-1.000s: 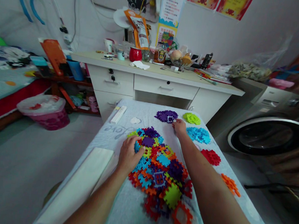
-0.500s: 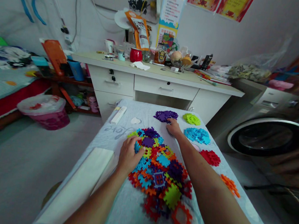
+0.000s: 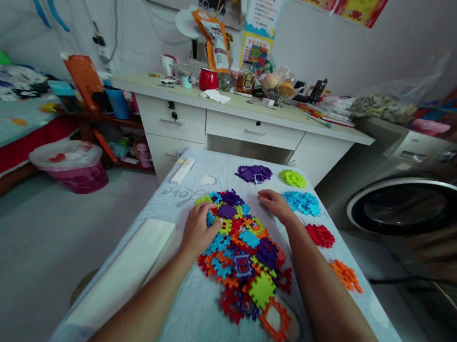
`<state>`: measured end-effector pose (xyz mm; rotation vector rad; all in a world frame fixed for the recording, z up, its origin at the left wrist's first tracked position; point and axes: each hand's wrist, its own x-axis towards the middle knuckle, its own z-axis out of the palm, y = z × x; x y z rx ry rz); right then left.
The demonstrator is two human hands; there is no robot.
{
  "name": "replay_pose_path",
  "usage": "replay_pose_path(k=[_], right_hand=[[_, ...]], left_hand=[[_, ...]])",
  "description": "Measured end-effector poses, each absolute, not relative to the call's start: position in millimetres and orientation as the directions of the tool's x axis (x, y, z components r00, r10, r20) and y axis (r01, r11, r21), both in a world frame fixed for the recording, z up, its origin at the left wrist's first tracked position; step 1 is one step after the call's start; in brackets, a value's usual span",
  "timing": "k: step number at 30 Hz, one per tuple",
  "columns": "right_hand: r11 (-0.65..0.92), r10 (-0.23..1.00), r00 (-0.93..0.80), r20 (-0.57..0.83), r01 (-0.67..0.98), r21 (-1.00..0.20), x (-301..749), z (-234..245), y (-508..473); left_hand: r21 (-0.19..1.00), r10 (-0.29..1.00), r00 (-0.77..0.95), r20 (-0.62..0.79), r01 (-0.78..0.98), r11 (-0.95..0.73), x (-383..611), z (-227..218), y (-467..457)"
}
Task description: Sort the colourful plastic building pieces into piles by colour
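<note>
A mixed heap of toothed plastic building tiles [image 3: 249,238] in red, orange, blue, purple and lime lies mid-table. My left hand [image 3: 200,227] rests at the heap's upper left edge, with a blue tile [image 3: 210,218] between its fingers and thumb. Over the cloth to the right of the heap, my right hand [image 3: 275,203] has its fingers extended and no tile visible in it. Just beyond it is a purple tile pile [image 3: 252,173]. Down the table's right side run a lime pile [image 3: 293,178], a blue pile [image 3: 302,202], a red pile [image 3: 320,235] and an orange pile [image 3: 346,276].
A pale cloth [image 3: 190,305] covers the table. Along its left side lie a long white box [image 3: 125,273] and a small white strip [image 3: 182,171]. Behind stands a cluttered white desk [image 3: 251,130], with a washing machine [image 3: 405,179] at the right and a pink bin [image 3: 74,169] at the left.
My right hand has drawn back from the purple pile, toward me and slightly right. A lighter purple tile now shows at that pile's near edge. My left hand stays at the heap.
</note>
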<state>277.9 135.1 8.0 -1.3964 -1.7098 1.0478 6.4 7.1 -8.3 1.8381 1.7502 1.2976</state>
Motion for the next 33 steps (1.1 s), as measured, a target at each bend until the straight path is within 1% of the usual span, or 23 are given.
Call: replay_pose_path(k=[2,4,9,13,15,17,21,24,26,28,30,33], right_hand=[[0.108,0.963,-0.269,-0.014,0.436,-0.894,280,12,120],[0.138,0.946,-0.325,-0.015,0.443,-0.886,278,17,107],[0.309,0.903,-0.415,0.114,0.440,-0.843,255,20,93],[0.459,0.857,-0.464,0.223,0.494,-0.738,234,15,92],[0.486,0.856,-0.455,0.247,0.541,-0.687,227,13,93],[0.483,0.863,-0.437,0.255,0.561,-0.673,224,12,93],[0.464,0.875,-0.388,0.289,0.502,-0.730,227,12,94],[0.407,0.902,-0.321,0.288,0.413,-0.815,234,13,96],[0.304,0.943,-0.237,0.233,0.329,-0.894,239,13,98],[0.171,0.981,-0.126,0.146,0.226,-0.959,244,14,103],[0.062,0.998,-0.013,0.061,0.131,-0.989,248,14,111],[-0.030,0.990,0.136,-0.025,0.038,-0.999,250,14,129]], left_hand=[[0.731,0.902,-0.154,0.403,0.646,-0.217,7,-9,7],[0.732,0.900,-0.162,0.404,0.648,-0.212,7,-10,7],[0.734,0.904,-0.164,0.394,0.648,-0.203,7,-10,7],[0.743,0.906,-0.166,0.389,0.638,-0.203,7,-11,7],[0.744,0.904,-0.166,0.393,0.635,-0.206,7,-11,7],[0.741,0.903,-0.159,0.400,0.635,-0.216,7,-11,7],[0.737,0.904,-0.147,0.401,0.638,-0.223,7,-10,7],[0.739,0.905,-0.150,0.398,0.637,-0.219,7,-9,7],[0.739,0.903,-0.152,0.401,0.637,-0.220,7,-9,7],[0.737,0.901,-0.154,0.406,0.638,-0.223,7,-9,7],[0.736,0.900,-0.156,0.408,0.640,-0.223,8,-8,6],[0.736,0.904,-0.156,0.398,0.642,-0.213,8,-6,5]])
